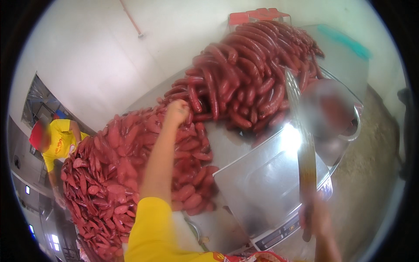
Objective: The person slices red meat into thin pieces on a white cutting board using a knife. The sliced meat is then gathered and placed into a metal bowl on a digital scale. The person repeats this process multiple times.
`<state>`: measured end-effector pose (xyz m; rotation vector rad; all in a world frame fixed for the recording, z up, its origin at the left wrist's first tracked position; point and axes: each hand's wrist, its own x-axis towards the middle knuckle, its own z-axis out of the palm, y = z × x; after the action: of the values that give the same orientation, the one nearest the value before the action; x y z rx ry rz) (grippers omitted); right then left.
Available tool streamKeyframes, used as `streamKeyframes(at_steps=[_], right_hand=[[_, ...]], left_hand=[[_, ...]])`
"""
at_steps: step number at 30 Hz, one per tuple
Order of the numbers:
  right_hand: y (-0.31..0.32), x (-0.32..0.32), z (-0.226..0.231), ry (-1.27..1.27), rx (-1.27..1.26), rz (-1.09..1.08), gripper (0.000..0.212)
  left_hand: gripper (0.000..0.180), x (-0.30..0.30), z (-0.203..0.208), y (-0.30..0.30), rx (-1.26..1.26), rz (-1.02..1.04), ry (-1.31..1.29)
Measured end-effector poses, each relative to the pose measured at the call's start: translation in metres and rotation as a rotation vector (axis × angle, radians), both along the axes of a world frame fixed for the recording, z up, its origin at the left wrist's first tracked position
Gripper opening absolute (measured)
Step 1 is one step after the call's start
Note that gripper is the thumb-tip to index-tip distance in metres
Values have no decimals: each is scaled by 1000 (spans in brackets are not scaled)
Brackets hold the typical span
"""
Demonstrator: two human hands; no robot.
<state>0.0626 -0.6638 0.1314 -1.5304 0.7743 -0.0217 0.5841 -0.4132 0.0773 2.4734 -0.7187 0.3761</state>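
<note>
My left hand [177, 112], at the end of a yellow-sleeved arm, reaches forward to where two heaps meet. Its fingers are curled round the end of a dark red sausage [189, 118]. In my right hand [321, 220], blurred at the lower right, is the handle of a long knife [307, 161]; its blade points up and away, over the edge of a scale's metal platform [257, 174]. Ahead lies a heap of long whole sausages [248, 65]. Shorter, paler red cut pieces [118, 170] make up the heap on the left.
Beyond the knife stands a round metal pot [349, 137] with a side handle, its inside blurred. Red stools [257, 15] stand by the back wall. A co-worker in a yellow shirt [61, 137] is beside the left heap. Teal material [345, 41] lies at the table's far right.
</note>
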Motion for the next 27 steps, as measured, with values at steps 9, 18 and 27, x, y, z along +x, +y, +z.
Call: streamKeyframes(at_steps=[9,18,27], right_hand=[[-7,1,-47,-19,90,-452,74],[0,-14,-46,-16,132,-397,71],[6,-34,-27,-73,144,-300,76]], left_hand=[[30,-5,-94,-79,686,104,-69],[39,-8,-64,-57,726,-196,181],[36,-77,56,-37,837,-417,-121]])
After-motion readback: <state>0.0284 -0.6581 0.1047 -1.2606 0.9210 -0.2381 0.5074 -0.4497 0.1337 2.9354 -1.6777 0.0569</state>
